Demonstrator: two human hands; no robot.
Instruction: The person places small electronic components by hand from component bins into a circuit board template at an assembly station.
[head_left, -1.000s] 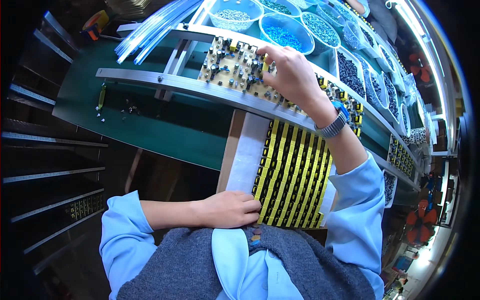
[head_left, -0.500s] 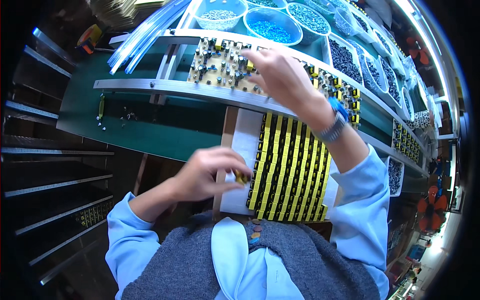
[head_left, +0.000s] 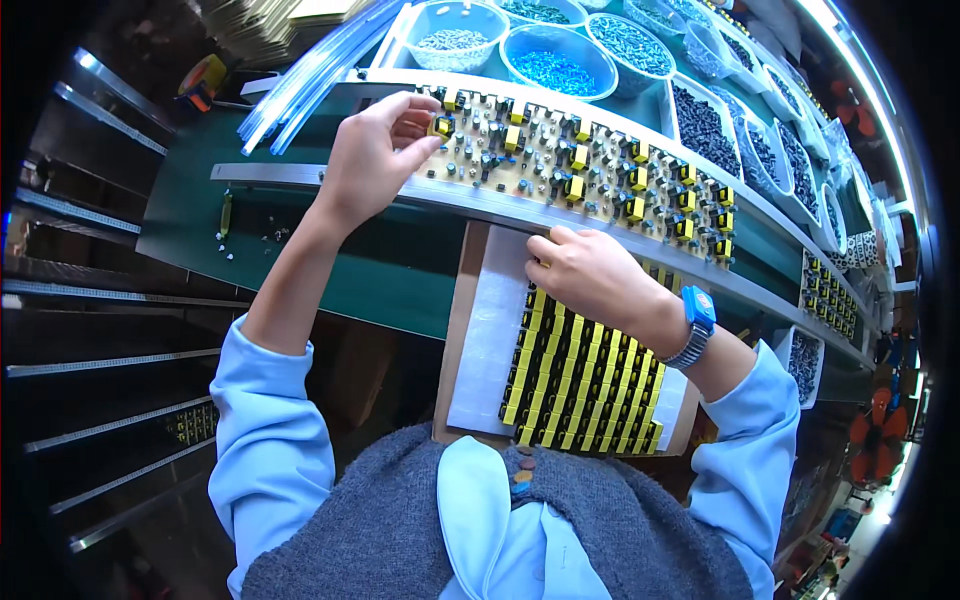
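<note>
At the left end of a long tan circuit board panel, my left hand has thumb and fingers closed around a small yellow-and-black transformer. The part sits at the board's surface among small dark and green components. My right hand hovers low over the top of a box of the same transformers, which are lined up in yellow and black rows. Its fingers are curled together. Whatever they hold, if anything, is hidden. Several yellow transformers stand spread along the panel toward the right.
Metal rails hold the panel above a green bench. Behind it stand tubs of blue parts and bins of black parts. Clear plastic tubes lie at far left. Dark shelving is at left.
My left hand has gone from beside the box up to the panel's left end with a transformer. My right hand has come down from the panel to the box's top.
</note>
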